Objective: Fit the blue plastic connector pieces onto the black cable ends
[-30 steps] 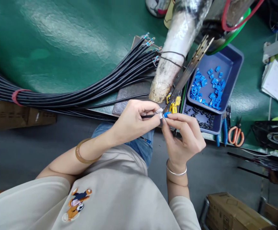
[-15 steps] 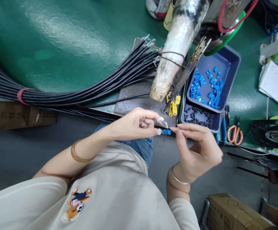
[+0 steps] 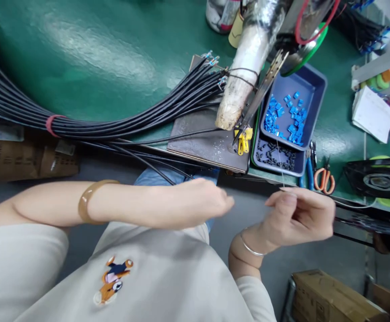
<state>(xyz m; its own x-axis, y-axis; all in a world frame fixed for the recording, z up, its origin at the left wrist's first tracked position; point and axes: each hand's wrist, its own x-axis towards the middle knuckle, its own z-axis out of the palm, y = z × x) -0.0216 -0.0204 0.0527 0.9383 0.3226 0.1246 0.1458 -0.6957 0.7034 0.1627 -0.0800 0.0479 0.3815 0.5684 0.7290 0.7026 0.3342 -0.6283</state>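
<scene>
My left hand (image 3: 203, 203) is closed and a little blurred in front of the bench edge, back of the hand up; whatever it holds is hidden. Black cable ends pass just above its wrist. To the right, my right hand (image 3: 302, 214) pinches a thin pale strand (image 3: 280, 158) between thumb and forefinger, and the strand runs up over the trays. Blue pieces (image 3: 297, 127) lie in the upper blue-grey tray (image 3: 319, 96), small black pieces (image 3: 275, 158) in the lower one. Yellow clips (image 3: 243, 141) sit on the dark board (image 3: 198, 141).
A bundle of black cables (image 3: 121, 127) with a red tie crosses the green bench (image 3: 90, 53). A plastic-wrapped tube (image 3: 240, 76) and metal tool lean over the board. Orange-handled scissors (image 3: 324, 179), blue-handled pliers (image 3: 309, 172), papers (image 3: 374, 114) and a black fan stand right. Cardboard boxes are below.
My hands have moved apart, the left one back and down, the right one rightward. The blue piece between them no longer shows. A thin strand now shows at my right fingertips.
</scene>
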